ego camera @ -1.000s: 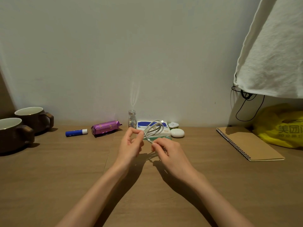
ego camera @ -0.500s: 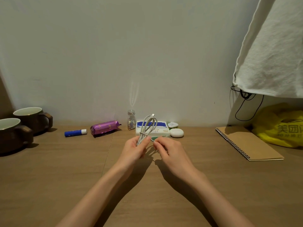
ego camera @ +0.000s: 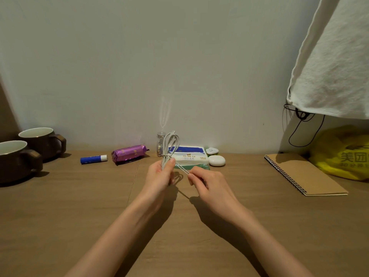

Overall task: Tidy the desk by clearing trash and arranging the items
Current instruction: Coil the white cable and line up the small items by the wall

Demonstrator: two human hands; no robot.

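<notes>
Head-worn view, facing forward and down, desk [ego camera: 60,216] close

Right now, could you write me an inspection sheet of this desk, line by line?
Surface: wooden desk, seam down the middle.
Job's things: two brown mugs far left; blue glue stick, purple packet, small glass bottle, tissue pack and white case along the wall; spiral notebook right.
Clutter: yellow plastic bag, right rear.
Hands: left hand grips the white cable; right hand pinches its loose end.
Cables: white cable looped into a bundle; black cord hanging at right.
Surroundings: plain wall; white cloth hanging upper right.
</notes>
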